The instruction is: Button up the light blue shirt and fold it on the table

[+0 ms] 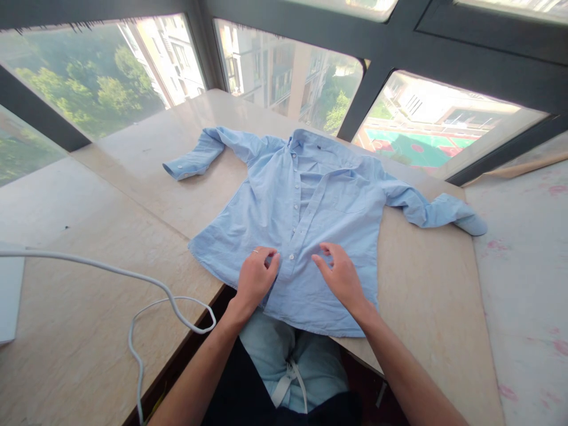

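Observation:
A light blue button-up shirt (pixel 266 207) lies face up, its collar (pixel 319 145) at the far side and its hem near my lap. Both sleeves stretch outward, creased and bent. The front gapes from the collar down, with white buttons along the left edge; lower down the two edges meet at a white button (pixel 291 257). Over the lower left front hovers my left hand (pixel 257 273), fingers curled and a gap between thumb and forefinger. My right hand (pixel 341 275) is over the lower right front, thumb and fingers apart. Neither hand grips cloth.
The shirt rests on a beige stone-look ledge (pixel 426 284) below dark-framed windows (pixel 288 77). A white cable (pixel 146 276) loops across the left surface, close to my left forearm. A white flat object (pixel 11 296) shows at the left edge. Flower-patterned wall covering (pixel 523 284) borders the right side.

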`<action>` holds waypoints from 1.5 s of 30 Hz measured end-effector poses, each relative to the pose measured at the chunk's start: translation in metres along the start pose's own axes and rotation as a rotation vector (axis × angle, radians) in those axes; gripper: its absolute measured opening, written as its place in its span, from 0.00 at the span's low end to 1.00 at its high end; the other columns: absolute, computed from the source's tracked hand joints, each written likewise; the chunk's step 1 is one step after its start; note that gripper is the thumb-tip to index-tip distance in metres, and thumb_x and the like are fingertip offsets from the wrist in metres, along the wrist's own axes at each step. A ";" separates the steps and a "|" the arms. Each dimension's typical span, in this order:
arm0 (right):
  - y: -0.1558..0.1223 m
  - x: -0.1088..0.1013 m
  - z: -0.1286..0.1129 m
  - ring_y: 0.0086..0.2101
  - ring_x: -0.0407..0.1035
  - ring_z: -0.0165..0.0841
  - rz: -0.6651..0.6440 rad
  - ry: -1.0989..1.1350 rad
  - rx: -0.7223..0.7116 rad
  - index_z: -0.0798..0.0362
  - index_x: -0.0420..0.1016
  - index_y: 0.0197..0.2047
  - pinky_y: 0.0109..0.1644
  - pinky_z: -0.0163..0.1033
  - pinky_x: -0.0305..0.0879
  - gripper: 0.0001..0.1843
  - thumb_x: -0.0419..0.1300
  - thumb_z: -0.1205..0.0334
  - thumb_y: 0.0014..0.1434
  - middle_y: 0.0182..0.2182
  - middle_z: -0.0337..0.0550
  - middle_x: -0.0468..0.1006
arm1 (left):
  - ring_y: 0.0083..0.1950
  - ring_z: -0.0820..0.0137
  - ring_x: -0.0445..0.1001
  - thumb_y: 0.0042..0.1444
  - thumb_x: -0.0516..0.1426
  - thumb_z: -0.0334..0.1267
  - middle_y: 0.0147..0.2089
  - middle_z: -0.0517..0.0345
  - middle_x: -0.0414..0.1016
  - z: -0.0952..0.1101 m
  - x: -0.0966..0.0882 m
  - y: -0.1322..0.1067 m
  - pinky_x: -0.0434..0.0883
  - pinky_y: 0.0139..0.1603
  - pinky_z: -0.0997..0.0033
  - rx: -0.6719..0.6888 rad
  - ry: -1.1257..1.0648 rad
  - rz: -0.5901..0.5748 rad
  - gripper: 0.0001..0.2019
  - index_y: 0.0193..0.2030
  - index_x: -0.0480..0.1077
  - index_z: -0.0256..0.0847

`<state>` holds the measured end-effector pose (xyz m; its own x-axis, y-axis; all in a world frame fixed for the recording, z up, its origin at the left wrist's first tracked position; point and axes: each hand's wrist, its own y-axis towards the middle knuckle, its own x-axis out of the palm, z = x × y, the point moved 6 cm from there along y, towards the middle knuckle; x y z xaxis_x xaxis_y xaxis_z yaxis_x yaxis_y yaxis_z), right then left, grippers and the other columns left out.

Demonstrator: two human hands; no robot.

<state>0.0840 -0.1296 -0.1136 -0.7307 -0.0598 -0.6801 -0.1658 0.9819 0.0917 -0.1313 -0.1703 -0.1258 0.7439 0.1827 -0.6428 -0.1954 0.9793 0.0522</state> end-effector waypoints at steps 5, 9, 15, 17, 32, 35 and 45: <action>-0.031 -0.062 0.066 0.52 0.66 0.51 0.263 -0.334 0.176 0.59 0.68 0.54 0.58 0.56 0.61 0.35 0.54 0.37 0.59 0.49 0.62 0.73 | 0.48 0.59 0.75 0.62 0.52 0.41 0.49 0.44 0.76 -0.028 -0.045 0.002 0.70 0.52 0.60 0.031 0.208 0.199 0.15 0.51 0.72 0.36; -0.058 -0.090 0.111 0.41 0.73 0.47 0.212 -0.264 0.515 0.57 0.69 0.50 0.47 0.49 0.69 0.35 0.60 0.37 0.50 0.41 0.57 0.78 | 0.61 0.50 0.68 0.61 0.53 0.43 0.58 0.38 0.72 -0.052 -0.073 0.007 0.64 0.61 0.51 -0.081 0.446 0.317 0.21 0.56 0.68 0.34; -0.073 -0.077 0.107 0.19 0.67 0.33 -0.162 0.108 0.751 0.51 0.71 0.35 0.21 0.36 0.58 0.23 0.61 0.41 0.44 0.18 0.39 0.73 | 0.66 0.47 0.62 0.62 0.52 0.47 0.64 0.35 0.66 -0.062 -0.096 0.012 0.62 0.62 0.45 -0.261 0.576 0.402 0.24 0.60 0.66 0.34; -0.074 -0.077 0.102 0.16 0.61 0.30 -0.180 0.179 0.726 0.51 0.72 0.31 0.20 0.35 0.56 0.22 0.62 0.41 0.44 0.14 0.35 0.69 | 0.65 0.46 0.64 0.61 0.52 0.47 0.62 0.34 0.69 -0.067 -0.105 0.012 0.64 0.60 0.45 -0.288 0.583 0.429 0.25 0.60 0.67 0.33; -0.106 -0.109 0.124 0.26 0.72 0.38 0.180 0.275 0.778 0.53 0.73 0.33 0.27 0.39 0.66 0.27 0.62 0.36 0.44 0.23 0.44 0.77 | 0.26 0.70 0.64 0.42 0.60 0.60 0.19 0.63 0.66 -0.088 -0.125 0.004 0.63 0.26 0.74 -0.417 -0.129 -0.006 0.22 0.19 0.67 0.42; -0.109 -0.108 0.115 0.30 0.75 0.39 0.151 0.362 0.800 0.54 0.75 0.37 0.31 0.39 0.70 0.28 0.66 0.38 0.43 0.29 0.47 0.81 | 0.27 0.70 0.67 0.35 0.64 0.61 0.22 0.62 0.69 -0.080 -0.123 -0.004 0.70 0.29 0.71 -0.506 -0.428 -0.038 0.24 0.21 0.66 0.41; -0.144 -0.101 0.114 0.15 0.62 0.28 -0.157 0.365 0.851 0.52 0.73 0.28 0.18 0.33 0.52 0.21 0.68 0.42 0.46 0.16 0.34 0.69 | 0.15 0.72 0.60 0.40 0.62 0.58 0.14 0.70 0.59 -0.113 -0.125 -0.020 0.57 0.16 0.75 -0.600 -0.267 0.070 0.32 0.49 0.69 0.39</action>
<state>0.2574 -0.2445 -0.1414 -0.9275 -0.1138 -0.3560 0.1547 0.7503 -0.6428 -0.2923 -0.2230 -0.1326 0.8346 0.3347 -0.4376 -0.5136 0.7601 -0.3981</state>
